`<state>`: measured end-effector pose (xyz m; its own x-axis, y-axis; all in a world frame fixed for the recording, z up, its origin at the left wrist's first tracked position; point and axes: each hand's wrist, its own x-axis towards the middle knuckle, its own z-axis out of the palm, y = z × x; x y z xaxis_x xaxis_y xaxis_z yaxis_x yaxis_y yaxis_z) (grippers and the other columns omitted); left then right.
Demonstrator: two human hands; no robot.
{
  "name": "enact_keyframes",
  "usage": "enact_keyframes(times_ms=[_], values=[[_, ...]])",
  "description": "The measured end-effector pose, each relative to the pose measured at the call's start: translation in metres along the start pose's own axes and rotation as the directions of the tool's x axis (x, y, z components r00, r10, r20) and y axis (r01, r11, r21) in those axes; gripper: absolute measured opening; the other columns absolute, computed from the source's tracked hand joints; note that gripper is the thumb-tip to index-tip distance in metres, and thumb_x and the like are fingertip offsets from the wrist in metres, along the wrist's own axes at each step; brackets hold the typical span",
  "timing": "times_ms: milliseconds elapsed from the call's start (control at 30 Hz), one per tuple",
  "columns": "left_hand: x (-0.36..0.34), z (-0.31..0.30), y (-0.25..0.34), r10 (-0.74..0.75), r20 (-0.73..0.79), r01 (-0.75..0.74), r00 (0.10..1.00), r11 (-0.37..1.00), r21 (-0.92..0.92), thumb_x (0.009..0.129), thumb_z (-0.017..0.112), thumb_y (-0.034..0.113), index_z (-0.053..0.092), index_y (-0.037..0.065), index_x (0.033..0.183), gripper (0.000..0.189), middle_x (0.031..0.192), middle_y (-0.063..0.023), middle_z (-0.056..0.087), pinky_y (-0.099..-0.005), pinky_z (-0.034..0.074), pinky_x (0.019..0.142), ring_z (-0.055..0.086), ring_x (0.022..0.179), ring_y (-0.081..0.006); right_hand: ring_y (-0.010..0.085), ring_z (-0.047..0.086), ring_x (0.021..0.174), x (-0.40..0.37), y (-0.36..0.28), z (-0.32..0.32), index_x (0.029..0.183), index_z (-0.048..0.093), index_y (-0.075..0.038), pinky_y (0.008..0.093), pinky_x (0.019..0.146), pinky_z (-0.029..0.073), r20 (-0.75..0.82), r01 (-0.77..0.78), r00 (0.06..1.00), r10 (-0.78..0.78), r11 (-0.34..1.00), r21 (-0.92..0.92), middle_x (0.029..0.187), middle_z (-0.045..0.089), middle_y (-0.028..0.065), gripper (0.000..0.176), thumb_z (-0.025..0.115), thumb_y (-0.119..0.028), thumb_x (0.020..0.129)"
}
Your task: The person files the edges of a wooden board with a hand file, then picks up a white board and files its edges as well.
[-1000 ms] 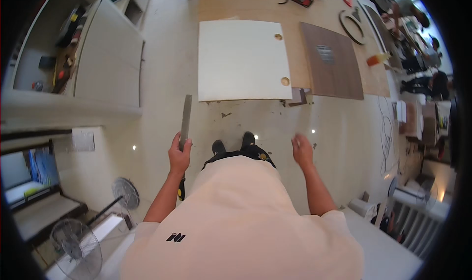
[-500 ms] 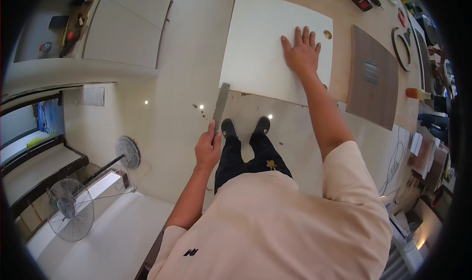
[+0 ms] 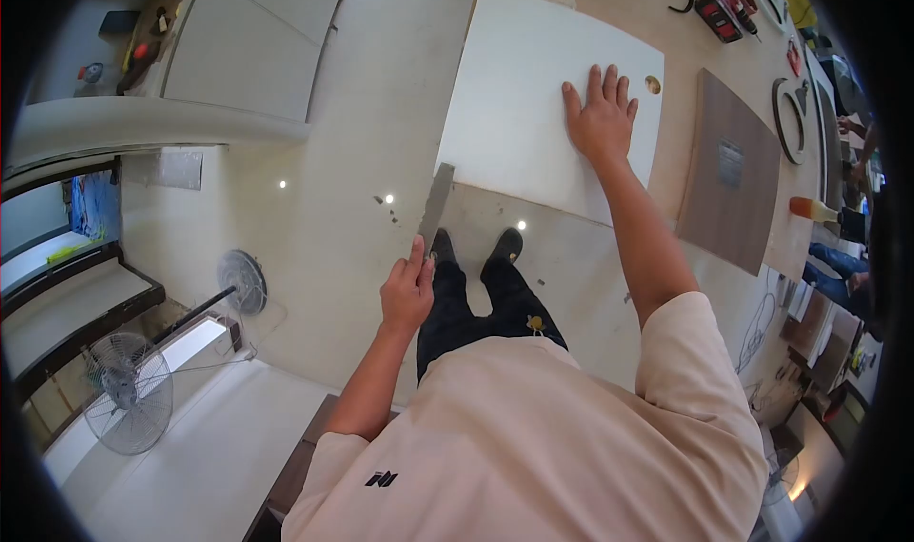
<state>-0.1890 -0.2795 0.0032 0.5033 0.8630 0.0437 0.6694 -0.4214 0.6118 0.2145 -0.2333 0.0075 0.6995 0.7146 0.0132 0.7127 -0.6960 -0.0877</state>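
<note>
A white board (image 3: 533,95) with a round hole near its right edge lies on the wooden worktable. My right hand (image 3: 602,123) is spread flat on it, fingers apart and pointing away from me. Lower left, my left hand (image 3: 407,295) is closed around the near end of a long grey flat file (image 3: 436,199), its index finger stretched along the tool. The file's far end is right at the near left corner of the white board. Small dark chips show along the board's near edge.
A brown wood-grain panel (image 3: 728,176) lies right of the white board. Behind it are a red cordless drill (image 3: 719,14) and a dark ring-shaped piece (image 3: 788,118). A bottle (image 3: 811,209) stands far right. A standing fan (image 3: 129,394) is at left. People are partly visible at far right.
The whole view has shifted, so the board and my right hand appear farther right and slightly lower. The file stays at the board's corner, with only a slight shift. Both hands keep their hold.
</note>
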Motion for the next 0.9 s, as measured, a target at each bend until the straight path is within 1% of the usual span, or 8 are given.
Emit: enact_keyframes(times_ms=[67,233,333,433,633,733,833,900], values=[[0.000,0.006,-0.006,-0.003,0.016,0.003,1.000,1.000,0.017,0.098,0.065,0.022,0.051,0.025,0.150,0.053,0.074,-0.0104,0.057,-0.0449,0.051,0.055,0.059,0.060,-0.0344,0.0370,0.014,0.156,-0.001,0.000,0.004,0.160,0.030,-0.010,0.0535,0.125,0.010,0.004,0.005,1.000,-0.005,1.000,0.015,0.168,0.021,0.0162,0.076,0.034,-0.060,0.103],[0.088,0.032,0.036,0.030,0.010,-0.031,0.999,0.999,0.018,0.098,0.065,0.021,0.050,0.025,0.150,0.055,0.074,-0.0103,0.057,-0.0445,0.052,0.056,0.059,0.061,-0.0338,0.0368,0.014,0.156,-0.004,0.004,-0.001,0.160,0.031,-0.011,0.0529,0.125,0.010,0.009,-0.001,1.000,0.001,1.000,0.015,0.168,0.021,0.0159,0.075,0.035,-0.060,0.103],[0.059,0.018,0.017,0.080,-0.008,-0.079,0.997,0.997,0.015,0.098,0.064,0.020,0.049,0.026,0.151,0.056,0.075,-0.0101,0.057,-0.0443,0.052,0.058,0.060,0.062,-0.0336,0.0365,0.014,0.156,0.005,0.001,-0.001,0.159,0.032,-0.011,0.0528,0.125,0.010,0.010,0.014,1.000,-0.014,1.000,0.012,0.168,0.022,0.0153,0.075,0.035,-0.060,0.103],[0.017,-0.006,-0.003,-0.071,0.076,0.071,0.995,0.997,0.001,0.097,0.065,0.021,0.050,0.027,0.151,0.056,0.076,-0.0095,0.057,-0.0445,0.053,0.059,0.060,0.064,-0.0332,0.0363,0.015,0.156,0.002,0.004,0.002,0.159,0.032,-0.012,0.0528,0.125,0.010,0.014,0.006,1.000,-0.006,1.000,0.007,0.168,0.022,0.0145,0.075,0.035,-0.061,0.103],[0.095,0.028,0.038,0.058,0.069,-0.061,0.996,0.997,0.043,0.096,0.067,0.021,0.053,0.025,0.149,0.055,0.075,-0.0093,0.057,-0.0438,0.053,0.059,0.061,0.063,-0.0318,0.0366,0.015,0.156,-0.001,0.004,-0.003,0.160,0.032,-0.013,0.0526,0.125,0.011,0.026,0.017,1.000,-0.016,1.000,-0.011,0.168,0.023,0.0138,0.075,0.035,-0.062,0.102],[0.064,0.016,0.021,0.096,0.041,-0.098,0.994,0.995,0.036,0.097,0.066,0.017,0.052,0.022,0.149,0.054,0.072,-0.0103,0.057,-0.0402,0.051,0.061,0.059,0.064,-0.0280,0.0365,0.016,0.155,0.006,0.002,-0.003,0.159,0.032,-0.014,0.0526,0.125,0.011,0.017,0.028,0.999,-0.027,1.000,-0.008,0.168,0.023,0.0134,0.075,0.035,-0.062,0.102],[0.021,-0.005,-0.002,-0.063,0.120,0.060,0.991,0.998,0.021,0.097,0.065,0.019,0.052,0.022,0.149,0.054,0.075,-0.0110,0.059,-0.0423,0.051,0.062,0.060,0.068,-0.0304,0.0362,0.016,0.155,0.001,0.005,0.003,0.159,0.032,-0.014,0.0525,0.125,0.011,0.006,0.020,1.000,-0.020,1.000,-0.011,0.168,0.023,0.0130,0.076,0.035,-0.063,0.102],[0.035,0.002,0.004,-0.047,0.129,0.043,0.991,0.998,0.037,0.098,0.065,0.018,0.052,0.023,0.150,0.054,0.076,-0.0112,0.060,-0.0428,0.051,0.062,0.060,0.067,-0.0308,0.0357,0.016,0.156,0.000,0.005,0.006,0.159,0.032,-0.014,0.0522,0.125,0.011,-0.023,0.038,0.999,-0.039,0.999,-0.014,0.168,0.022,0.0127,0.076,0.035,-0.064,0.102]])
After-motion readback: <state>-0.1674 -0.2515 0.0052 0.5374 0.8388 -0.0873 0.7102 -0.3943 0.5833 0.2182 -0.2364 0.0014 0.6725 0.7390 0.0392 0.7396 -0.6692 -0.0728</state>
